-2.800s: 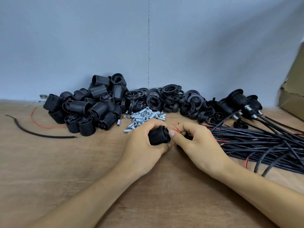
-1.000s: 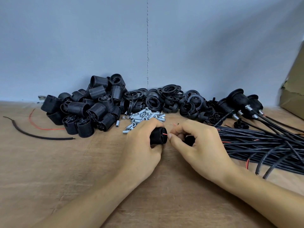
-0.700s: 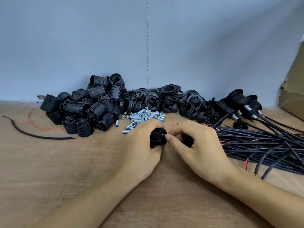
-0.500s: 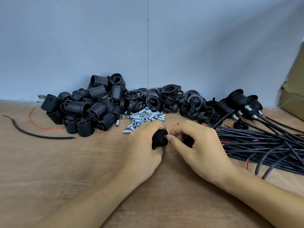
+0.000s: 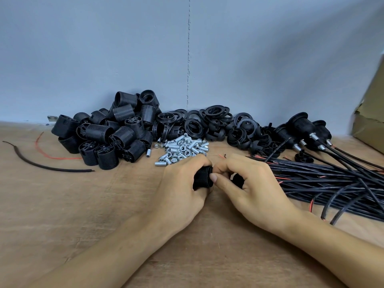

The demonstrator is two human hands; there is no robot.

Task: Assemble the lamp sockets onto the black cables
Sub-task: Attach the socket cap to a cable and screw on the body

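My left hand (image 5: 182, 192) grips a black ribbed lamp socket (image 5: 202, 177) lying on its side on the wooden table (image 5: 72, 215). My right hand (image 5: 255, 188) is close against the socket's open end, thumb and forefinger pinched together at its rim. The same hand has a second black part (image 5: 238, 179) tucked under its fingers. What the fingertips pinch is hidden. A bundle of black cables (image 5: 332, 179) with red wire ends runs off to the right of my right hand.
A heap of ribbed black sockets (image 5: 112, 134) lies at the back left. Black rings and caps (image 5: 216, 123) are piled at the back centre, with small metal nipples and nuts (image 5: 182, 148) in front. Assembled sockets on cables (image 5: 301, 129) lie back right, a cardboard box (image 5: 369, 117) far right, loose wire scraps (image 5: 41, 163) left.
The red wire tip visible at the socket's end a second ago is hidden now. My right hand has closed in against the socket. The left hand keeps its grip.
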